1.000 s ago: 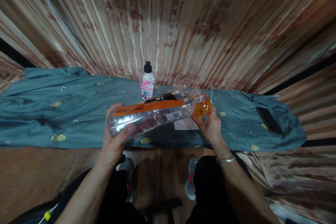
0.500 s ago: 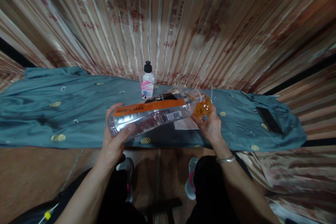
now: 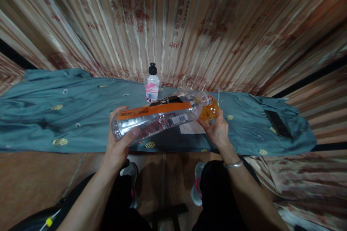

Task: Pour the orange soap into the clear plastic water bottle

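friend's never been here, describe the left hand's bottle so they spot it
Find the teal cloth below the curtain. Over it, the left hand grips the clear bottle near its base, neck toward the amber container in the right hand. An orange band distinguishes this bottle from the black-capped bottle.

One left hand (image 3: 118, 144), one right hand (image 3: 219, 130); one clear bottle (image 3: 162, 115), one black-capped bottle (image 3: 152, 88), one amber container (image 3: 213, 112); one white sheet (image 3: 192, 128), one phone (image 3: 278, 123), one bracelet (image 3: 233, 165), two shoes (image 3: 196, 191).
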The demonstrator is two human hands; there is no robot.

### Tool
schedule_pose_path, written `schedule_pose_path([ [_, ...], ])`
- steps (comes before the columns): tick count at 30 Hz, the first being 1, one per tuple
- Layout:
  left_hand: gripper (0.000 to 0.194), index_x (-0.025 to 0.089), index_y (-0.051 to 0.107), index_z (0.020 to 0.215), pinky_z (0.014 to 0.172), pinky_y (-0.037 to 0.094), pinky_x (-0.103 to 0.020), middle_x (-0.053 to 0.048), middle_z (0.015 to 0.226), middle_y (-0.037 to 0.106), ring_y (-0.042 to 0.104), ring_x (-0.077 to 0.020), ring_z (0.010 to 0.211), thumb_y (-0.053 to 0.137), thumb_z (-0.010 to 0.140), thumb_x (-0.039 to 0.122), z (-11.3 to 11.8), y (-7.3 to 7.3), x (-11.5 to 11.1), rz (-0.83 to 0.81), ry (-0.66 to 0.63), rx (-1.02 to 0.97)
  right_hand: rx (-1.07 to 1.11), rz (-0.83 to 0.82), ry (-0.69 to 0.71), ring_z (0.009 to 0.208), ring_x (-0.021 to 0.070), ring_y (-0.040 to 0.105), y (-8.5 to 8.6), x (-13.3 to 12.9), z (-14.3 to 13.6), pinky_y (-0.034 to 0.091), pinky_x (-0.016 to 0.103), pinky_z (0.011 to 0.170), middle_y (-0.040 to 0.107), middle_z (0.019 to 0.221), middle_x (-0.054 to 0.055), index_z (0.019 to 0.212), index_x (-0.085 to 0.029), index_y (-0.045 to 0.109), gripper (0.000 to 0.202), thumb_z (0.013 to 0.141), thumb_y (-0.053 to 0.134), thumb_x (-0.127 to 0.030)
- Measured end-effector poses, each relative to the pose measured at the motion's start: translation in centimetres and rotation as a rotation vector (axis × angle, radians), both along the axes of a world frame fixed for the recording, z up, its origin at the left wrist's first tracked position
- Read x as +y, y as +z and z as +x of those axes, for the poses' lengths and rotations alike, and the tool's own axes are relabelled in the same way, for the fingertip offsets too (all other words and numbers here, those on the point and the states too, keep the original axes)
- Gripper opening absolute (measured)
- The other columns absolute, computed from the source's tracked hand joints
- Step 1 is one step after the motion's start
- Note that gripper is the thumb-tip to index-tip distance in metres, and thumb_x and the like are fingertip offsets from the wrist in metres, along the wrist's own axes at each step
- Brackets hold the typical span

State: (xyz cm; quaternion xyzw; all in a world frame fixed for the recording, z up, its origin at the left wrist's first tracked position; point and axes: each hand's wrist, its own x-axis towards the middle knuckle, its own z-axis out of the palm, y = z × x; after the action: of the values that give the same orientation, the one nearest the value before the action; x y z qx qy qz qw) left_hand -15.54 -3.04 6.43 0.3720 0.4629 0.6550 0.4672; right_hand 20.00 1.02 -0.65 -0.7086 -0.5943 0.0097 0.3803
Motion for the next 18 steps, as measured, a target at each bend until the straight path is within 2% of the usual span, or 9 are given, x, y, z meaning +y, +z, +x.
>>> schedule_pose_path([
  [4,0.081,0.031,0.079,0.131,0.051,0.051,-0.027,-0.005,0.111,0.077,0.065,-0.0235,0.082,0.110,0.059,0.052,0.06,0.08,-0.02,-0.007,-0.016,0.000,0.000,0.014,0.004,0.111,0.0466,0.088,-0.11,0.02,0.08,0.073,0.061,0.096,0.087,0.127,0.026,0.156,-0.015,0.061,0.106,0.087,0.082,-0.092],
  [7,0.085,0.032,0.079,0.132,0.054,0.052,-0.027,-0.005,0.113,0.078,0.068,-0.0254,0.088,0.112,0.057,0.053,0.09,0.14,-0.03,-0.023,-0.008,-0.006,-0.015,0.027,-0.001,0.108,0.0470,0.088,-0.22,0.04,0.09,0.073,0.061,0.093,0.088,0.125,0.026,0.155,-0.015,0.061,0.106,0.087,0.080,-0.094],
  [10,0.087,0.032,0.079,0.134,0.057,0.054,-0.028,-0.005,0.113,0.078,0.070,-0.0266,0.092,0.112,0.057,0.053,0.06,0.08,-0.03,-0.019,-0.003,-0.006,-0.018,0.027,0.002,0.106,0.0461,0.089,-0.24,0.03,0.06,0.073,0.060,0.091,0.088,0.123,0.025,0.156,-0.016,0.060,0.104,0.089,0.080,-0.092],
  [15,0.087,0.031,0.075,0.140,0.052,0.055,-0.028,-0.006,0.116,0.079,0.071,-0.0272,0.090,0.109,0.064,0.055,-0.26,-0.17,-0.15,-0.018,-0.059,0.015,-0.019,0.017,0.006,0.113,0.0455,0.088,-0.09,0.01,-0.06,0.073,0.061,0.097,0.087,0.129,0.026,0.155,-0.016,0.060,0.098,0.090,0.084,-0.085],
  [18,0.084,0.031,0.075,0.140,0.055,0.056,-0.029,-0.006,0.116,0.079,0.071,-0.0268,0.091,0.109,0.066,0.054,-0.36,-0.23,-0.18,-0.002,-0.056,0.028,-0.004,0.020,0.003,0.113,0.0459,0.088,-0.01,0.01,-0.14,0.073,0.062,0.098,0.086,0.130,0.026,0.154,-0.015,0.061,0.098,0.089,0.086,-0.083],
])
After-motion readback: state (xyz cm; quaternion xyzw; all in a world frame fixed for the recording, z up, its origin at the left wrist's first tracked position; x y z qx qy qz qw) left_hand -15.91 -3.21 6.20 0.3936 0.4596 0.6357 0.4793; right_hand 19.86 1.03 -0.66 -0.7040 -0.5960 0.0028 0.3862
